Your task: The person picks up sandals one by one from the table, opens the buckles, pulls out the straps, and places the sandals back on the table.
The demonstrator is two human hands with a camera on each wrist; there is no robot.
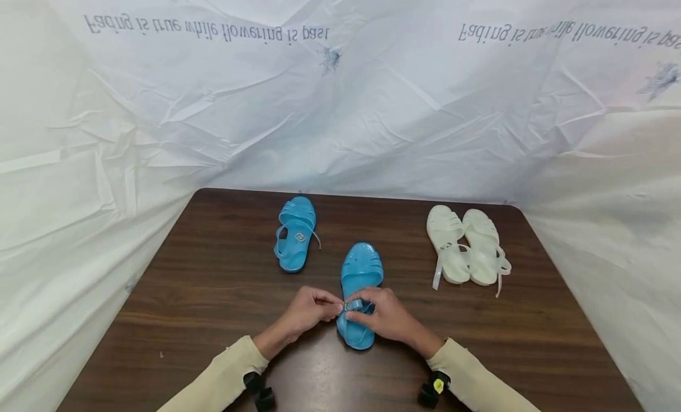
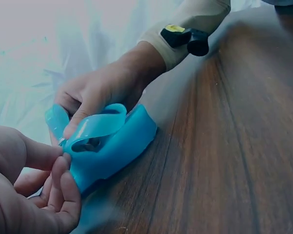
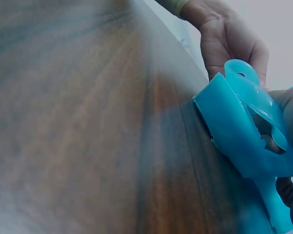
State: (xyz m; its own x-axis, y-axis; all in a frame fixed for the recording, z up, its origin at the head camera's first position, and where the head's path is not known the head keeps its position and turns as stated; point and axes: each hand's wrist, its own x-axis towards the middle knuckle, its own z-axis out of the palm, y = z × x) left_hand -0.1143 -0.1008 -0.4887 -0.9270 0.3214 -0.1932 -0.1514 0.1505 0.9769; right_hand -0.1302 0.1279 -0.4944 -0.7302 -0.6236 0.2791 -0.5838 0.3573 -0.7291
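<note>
A blue jelly sandal [image 1: 362, 263] lies toe-away on the table, between both hands. At its ankle strap [image 2: 100, 124], near a small buckle [image 1: 349, 306], my left hand [image 1: 314, 308] pinches with thumb and fingertips; the exact bit held is partly hidden by the fingers. From the other side my right hand [image 1: 392, 316] holds the same strap by the buckle, its thumb pressing on it in the left wrist view. In the right wrist view the heel [image 3: 229, 122] of the sandal shows, with the strap looped above it.
A second blue sandal [image 1: 297, 237] lies farther back to the left, its strap undone. To the back right is a pair of white sandals [image 1: 452, 246], with loose straps. The dark wooden table [image 1: 213, 294] ends at a white sheet [image 1: 340, 122] behind it.
</note>
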